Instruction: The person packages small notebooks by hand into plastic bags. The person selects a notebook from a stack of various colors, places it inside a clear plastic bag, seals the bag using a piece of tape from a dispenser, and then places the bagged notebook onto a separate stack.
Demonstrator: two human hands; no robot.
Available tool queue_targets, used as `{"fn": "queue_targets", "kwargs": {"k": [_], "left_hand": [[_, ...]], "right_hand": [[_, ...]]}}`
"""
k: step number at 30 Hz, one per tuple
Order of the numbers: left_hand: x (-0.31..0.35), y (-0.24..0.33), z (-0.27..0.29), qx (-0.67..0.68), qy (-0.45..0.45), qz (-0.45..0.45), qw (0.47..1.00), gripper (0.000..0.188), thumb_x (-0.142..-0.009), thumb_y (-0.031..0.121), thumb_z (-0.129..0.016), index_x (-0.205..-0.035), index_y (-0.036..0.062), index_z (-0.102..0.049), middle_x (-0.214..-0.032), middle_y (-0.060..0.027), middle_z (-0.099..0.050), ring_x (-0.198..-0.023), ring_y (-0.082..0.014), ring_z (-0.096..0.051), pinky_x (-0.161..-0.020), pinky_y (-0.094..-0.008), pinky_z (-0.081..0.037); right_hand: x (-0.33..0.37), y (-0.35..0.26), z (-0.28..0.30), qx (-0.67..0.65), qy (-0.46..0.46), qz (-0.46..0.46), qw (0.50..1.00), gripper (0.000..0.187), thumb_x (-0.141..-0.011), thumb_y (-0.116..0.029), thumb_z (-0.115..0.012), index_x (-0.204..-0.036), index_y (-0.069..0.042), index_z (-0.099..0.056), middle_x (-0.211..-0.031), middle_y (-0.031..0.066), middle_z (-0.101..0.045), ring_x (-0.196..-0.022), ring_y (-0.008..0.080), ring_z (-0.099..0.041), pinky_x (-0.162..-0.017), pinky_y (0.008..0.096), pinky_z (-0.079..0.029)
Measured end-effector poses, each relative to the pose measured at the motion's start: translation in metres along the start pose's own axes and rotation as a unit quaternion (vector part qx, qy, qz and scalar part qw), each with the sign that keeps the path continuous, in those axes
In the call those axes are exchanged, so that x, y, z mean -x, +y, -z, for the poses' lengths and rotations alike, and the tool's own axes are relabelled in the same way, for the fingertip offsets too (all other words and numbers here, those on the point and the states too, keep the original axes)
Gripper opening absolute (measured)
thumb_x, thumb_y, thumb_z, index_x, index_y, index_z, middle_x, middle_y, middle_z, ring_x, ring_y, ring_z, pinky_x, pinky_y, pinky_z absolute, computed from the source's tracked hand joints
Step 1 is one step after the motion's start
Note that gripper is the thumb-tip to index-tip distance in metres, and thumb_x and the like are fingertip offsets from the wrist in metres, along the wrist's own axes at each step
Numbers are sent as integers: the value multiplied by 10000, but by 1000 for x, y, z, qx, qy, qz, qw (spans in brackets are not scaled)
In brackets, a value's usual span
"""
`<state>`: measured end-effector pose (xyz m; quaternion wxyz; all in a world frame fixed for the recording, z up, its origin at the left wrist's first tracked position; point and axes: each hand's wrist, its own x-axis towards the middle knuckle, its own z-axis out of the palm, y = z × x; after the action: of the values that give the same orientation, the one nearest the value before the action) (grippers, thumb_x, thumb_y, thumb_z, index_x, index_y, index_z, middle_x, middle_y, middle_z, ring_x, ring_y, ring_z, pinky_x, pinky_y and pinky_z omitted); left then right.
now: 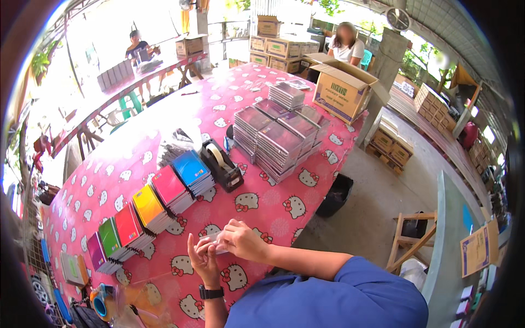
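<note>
My left hand and my right hand meet over the near side of the table. Between them is a small pale, shiny thing, mostly covered by fingers; I cannot make out its kind. The left fingers curl at it with the index finger raised, while the right fingers pinch from above. Left of my hands runs a row of small spiral notebook stacks: purple, green, red, yellow, pink and blue. A black tape dispenser stands beside the blue stack.
Plastic-wrapped notebook packs are piled on the pink patterned tablecloth, near an open carton. Clear plastic bags lie behind the blue stack. A black bin stands off the table's right edge. Two people sit farther back.
</note>
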<state>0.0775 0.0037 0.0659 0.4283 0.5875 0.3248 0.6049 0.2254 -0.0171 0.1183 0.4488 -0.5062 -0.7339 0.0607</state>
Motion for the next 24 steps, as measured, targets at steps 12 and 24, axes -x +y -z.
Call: {"fn": "queue_targets", "kwargs": {"k": [12,24], "left_hand": [[-1,-13,5,-52,-16,-79,995,621,-857,81,-609,-1380,16,-281,-858,-54,-618,-946,-171,-567,-890,-332,-417],[7,-26,-1,-107,40,-91,989,758,-890,85,-545,-1448,85,-32,-1125,-111,-488,-897,-165,-547,-806,-316,-463]], "right_hand": [[-13,0,3,-27,-54,-29,998,212,-738,-211,-709,-808,-35,-611,-898,87,-554,-935,291,-508,-814,385,-430],[-13,5,-7,21,-70,-33,997,178,-737,-191,-682,-723,-27,-612,-799,116,-561,-818,285,-535,-738,385,-454]]}}
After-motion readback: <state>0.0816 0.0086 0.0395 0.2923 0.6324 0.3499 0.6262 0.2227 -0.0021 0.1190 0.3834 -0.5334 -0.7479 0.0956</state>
